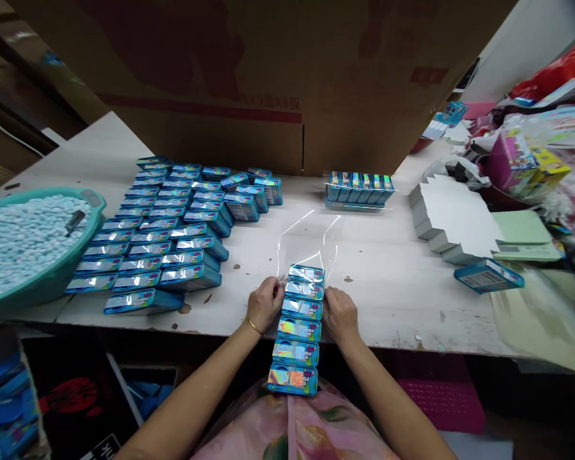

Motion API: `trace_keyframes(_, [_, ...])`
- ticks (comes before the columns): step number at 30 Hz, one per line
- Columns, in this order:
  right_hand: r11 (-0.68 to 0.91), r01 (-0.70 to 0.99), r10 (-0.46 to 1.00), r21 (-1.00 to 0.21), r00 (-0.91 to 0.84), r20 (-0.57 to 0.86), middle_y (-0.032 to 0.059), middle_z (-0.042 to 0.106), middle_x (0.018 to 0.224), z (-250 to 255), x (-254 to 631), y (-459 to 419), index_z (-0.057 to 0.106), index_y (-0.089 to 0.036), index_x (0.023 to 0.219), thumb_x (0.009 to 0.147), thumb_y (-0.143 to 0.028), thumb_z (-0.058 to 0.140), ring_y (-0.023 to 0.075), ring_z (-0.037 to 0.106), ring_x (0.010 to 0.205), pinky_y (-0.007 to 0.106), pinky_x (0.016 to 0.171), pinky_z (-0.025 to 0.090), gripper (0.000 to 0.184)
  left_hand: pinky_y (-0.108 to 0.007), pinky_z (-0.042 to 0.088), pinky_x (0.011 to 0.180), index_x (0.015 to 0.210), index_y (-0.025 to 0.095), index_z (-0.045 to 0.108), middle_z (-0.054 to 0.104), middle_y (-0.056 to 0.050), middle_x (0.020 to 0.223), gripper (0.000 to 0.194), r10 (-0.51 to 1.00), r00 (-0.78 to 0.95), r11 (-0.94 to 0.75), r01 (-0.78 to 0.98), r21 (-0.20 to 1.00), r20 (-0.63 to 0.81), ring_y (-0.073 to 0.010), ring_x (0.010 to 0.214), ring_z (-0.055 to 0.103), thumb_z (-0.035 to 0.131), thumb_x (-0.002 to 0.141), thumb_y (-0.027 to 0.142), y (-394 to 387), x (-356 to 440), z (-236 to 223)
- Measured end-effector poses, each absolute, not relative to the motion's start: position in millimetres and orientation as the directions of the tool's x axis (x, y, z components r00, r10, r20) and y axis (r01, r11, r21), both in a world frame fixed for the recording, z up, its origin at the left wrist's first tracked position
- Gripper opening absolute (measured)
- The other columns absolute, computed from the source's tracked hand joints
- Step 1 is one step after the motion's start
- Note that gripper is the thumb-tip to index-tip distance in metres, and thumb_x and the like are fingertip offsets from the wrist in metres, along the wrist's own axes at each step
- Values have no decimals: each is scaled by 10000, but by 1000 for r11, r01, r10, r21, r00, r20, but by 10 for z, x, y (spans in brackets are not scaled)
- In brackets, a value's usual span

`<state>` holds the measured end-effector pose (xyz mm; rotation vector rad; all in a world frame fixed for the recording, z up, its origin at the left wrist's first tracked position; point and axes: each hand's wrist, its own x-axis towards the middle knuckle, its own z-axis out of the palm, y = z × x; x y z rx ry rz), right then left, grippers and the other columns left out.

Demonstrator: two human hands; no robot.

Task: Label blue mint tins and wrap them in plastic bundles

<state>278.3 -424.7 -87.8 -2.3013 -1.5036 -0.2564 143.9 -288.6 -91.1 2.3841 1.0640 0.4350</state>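
A row of small blue tins (299,329) with shiny labels runs from the table edge toward my body, standing one behind another. Clear plastic packaging (306,236) extends beyond the far end of the row, its edges showing as bright glints. My left hand (267,303) is closed, its thumb and fingers pinching the plastic at the row's left side near the far end. Against the right side, my right hand (341,314) has its fingers curled round the plastic edge beside the tins; its fingertips are partly hidden.
Many blue tins (156,227) stand in rows at left, beside a teal basin (93,198) of pale blue pieces. A filled clear pack (359,190) stands before a large cardboard box (268,83). Stacked white cards (460,217) and a single blue tin (489,276) lie right.
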Motion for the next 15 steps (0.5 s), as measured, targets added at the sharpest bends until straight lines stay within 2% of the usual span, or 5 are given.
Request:
trace_keyframes(4, [-319,934,862,-161,356,361,19,496,591,-887,2852,-4247,477,-183,622,795,-136,363,145,412,587,265,580,275,213,-231,375,568,757,170,556,609,-57,725,297,694,719,-657,650,383,-29,-143,638,558,295,845,283,-2864,1434,-878])
trace_keyframes(10, [-119,980,889,-157,176,424,23,468,576,-893,2875,-4420,460,-182,569,793,-149,360,137,387,584,269,587,272,247,-224,379,557,706,170,552,601,-63,665,256,517,856,-798,484,359,-4,-137,614,546,348,819,274,-2933,1254,-924])
trace_keyframes(12, [-105,980,884,-169,170,436,15,442,550,-911,2836,-4472,446,-183,550,790,-149,366,134,377,574,271,586,269,256,-220,376,553,697,172,552,600,-59,650,277,527,850,-793,492,360,1,-132,603,543,332,826,279,-2953,1223,-927])
trace_keyframes(15, [-141,970,885,-200,214,414,22,459,568,-936,2785,-4476,461,-180,576,803,-178,361,140,395,590,274,585,273,248,-234,369,559,707,167,562,623,-73,702,310,635,770,-715,616,332,-61,-149,628,565,313,836,299,-2930,1285,-877])
